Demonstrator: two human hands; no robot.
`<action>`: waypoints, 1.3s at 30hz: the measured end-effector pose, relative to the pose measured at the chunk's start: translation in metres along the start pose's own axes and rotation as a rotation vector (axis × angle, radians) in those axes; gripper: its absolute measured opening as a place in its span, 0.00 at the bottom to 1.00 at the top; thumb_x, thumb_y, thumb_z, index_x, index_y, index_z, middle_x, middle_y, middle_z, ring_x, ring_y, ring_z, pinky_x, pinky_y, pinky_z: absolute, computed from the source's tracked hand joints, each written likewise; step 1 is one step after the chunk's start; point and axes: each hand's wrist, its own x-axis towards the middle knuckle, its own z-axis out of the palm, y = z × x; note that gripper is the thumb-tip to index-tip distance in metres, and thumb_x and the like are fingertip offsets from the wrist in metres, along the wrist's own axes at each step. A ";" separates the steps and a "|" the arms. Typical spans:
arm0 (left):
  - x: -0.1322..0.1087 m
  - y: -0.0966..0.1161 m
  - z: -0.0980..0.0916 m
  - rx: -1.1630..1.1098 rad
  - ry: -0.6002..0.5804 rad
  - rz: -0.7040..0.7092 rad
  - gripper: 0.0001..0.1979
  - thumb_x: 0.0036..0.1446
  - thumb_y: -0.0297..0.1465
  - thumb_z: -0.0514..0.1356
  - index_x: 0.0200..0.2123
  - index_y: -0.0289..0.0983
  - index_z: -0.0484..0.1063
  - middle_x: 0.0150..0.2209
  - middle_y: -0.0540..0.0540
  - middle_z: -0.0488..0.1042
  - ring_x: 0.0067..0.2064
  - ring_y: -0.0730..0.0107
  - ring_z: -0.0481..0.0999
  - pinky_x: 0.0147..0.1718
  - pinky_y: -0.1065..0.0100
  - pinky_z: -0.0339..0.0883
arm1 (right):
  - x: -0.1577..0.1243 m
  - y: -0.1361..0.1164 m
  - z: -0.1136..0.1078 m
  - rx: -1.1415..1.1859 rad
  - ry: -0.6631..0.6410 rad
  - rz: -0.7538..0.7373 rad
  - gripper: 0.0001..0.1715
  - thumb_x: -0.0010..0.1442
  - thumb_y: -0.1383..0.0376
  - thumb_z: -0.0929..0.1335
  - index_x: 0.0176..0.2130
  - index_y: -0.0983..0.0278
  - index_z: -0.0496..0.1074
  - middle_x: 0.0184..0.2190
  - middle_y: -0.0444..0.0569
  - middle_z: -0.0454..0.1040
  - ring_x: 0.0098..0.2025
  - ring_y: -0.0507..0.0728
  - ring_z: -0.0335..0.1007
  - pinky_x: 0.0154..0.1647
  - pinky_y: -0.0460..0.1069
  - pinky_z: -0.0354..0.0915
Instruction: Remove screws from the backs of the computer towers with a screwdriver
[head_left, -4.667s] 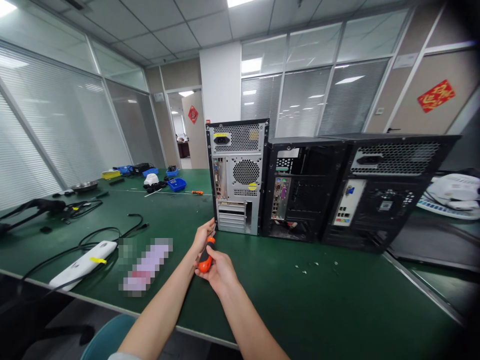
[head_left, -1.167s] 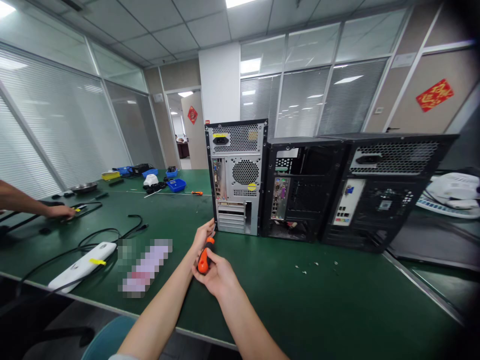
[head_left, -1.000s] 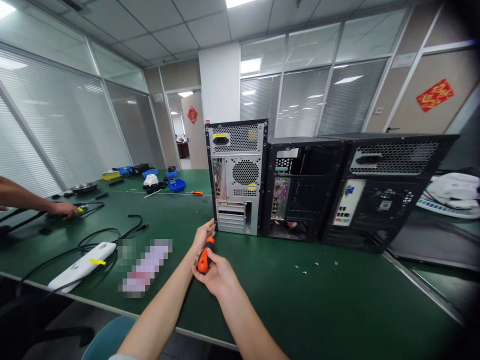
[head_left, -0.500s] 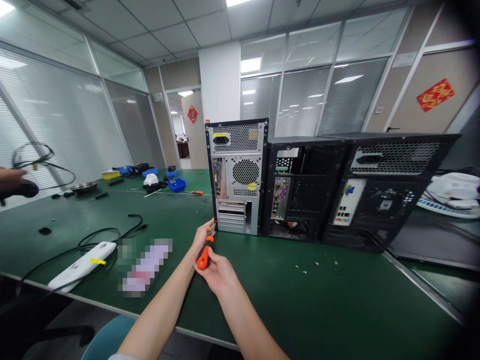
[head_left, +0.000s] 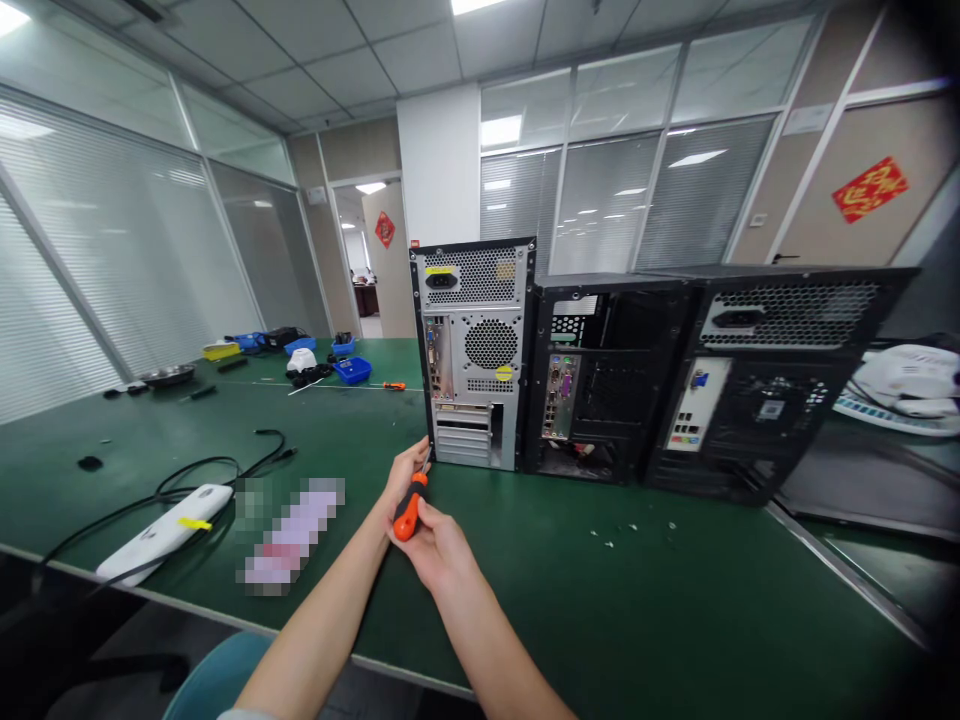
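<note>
On the green worktop: silver-backed case at left, black middle case just beside it, black right case beyond, all upright, backs toward us. Long white bar lies well off to the left. Risk, my read: the silver-backed case could skid if pushed too hard at its low corner; a slip there could jab the left hand, cause being the slanted approach. That hand: fingers partly hidden at the case's lower left corner, can't tell how far closed. Right hand: closed round the orange-and-black handle of the screwdriver, which tilts with its shaft toward that same corner; tip contact unclear. Small loose bits on the right, maybe screws, easily lost if bumped
</note>
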 end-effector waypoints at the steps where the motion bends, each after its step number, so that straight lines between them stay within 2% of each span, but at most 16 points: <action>1: 0.000 0.000 0.000 0.002 -0.003 0.004 0.26 0.44 0.17 0.50 0.47 0.37 0.70 0.51 0.45 0.69 0.49 0.73 0.70 0.44 0.74 0.64 | 0.000 0.000 0.000 0.002 -0.005 -0.001 0.09 0.56 0.75 0.61 0.29 0.67 0.67 0.27 0.50 0.72 0.32 0.55 0.71 0.38 0.58 0.67; 8: 0.002 0.000 0.000 -0.001 0.017 -0.015 0.26 0.43 0.17 0.50 0.46 0.36 0.70 0.53 0.46 0.68 0.52 0.72 0.69 0.42 0.75 0.65 | 0.001 0.000 -0.002 0.013 -0.035 0.005 0.10 0.56 0.76 0.60 0.29 0.67 0.68 0.28 0.52 0.73 0.32 0.55 0.71 0.35 0.54 0.66; 17: -0.002 0.001 0.003 0.001 0.014 -0.004 0.26 0.43 0.17 0.49 0.47 0.36 0.70 0.52 0.45 0.68 0.54 0.71 0.67 0.48 0.72 0.62 | 0.002 0.001 -0.002 0.061 -0.059 -0.014 0.11 0.55 0.76 0.60 0.31 0.65 0.68 0.29 0.49 0.73 0.32 0.53 0.70 0.34 0.51 0.65; 27: -0.001 0.002 0.004 0.010 0.057 -0.013 0.25 0.42 0.16 0.51 0.43 0.37 0.73 0.52 0.45 0.68 0.53 0.68 0.68 0.48 0.69 0.64 | 0.000 0.001 -0.003 0.083 -0.051 -0.006 0.15 0.57 0.75 0.56 0.33 0.64 0.68 0.28 0.49 0.73 0.30 0.52 0.70 0.31 0.49 0.64; 39: -0.007 0.008 0.008 0.010 0.059 -0.054 0.27 0.44 0.16 0.47 0.47 0.36 0.70 0.54 0.46 0.66 0.54 0.70 0.67 0.45 0.73 0.65 | -0.002 0.002 0.002 0.103 0.009 0.018 0.17 0.57 0.75 0.54 0.36 0.62 0.67 0.25 0.47 0.72 0.27 0.51 0.69 0.27 0.47 0.63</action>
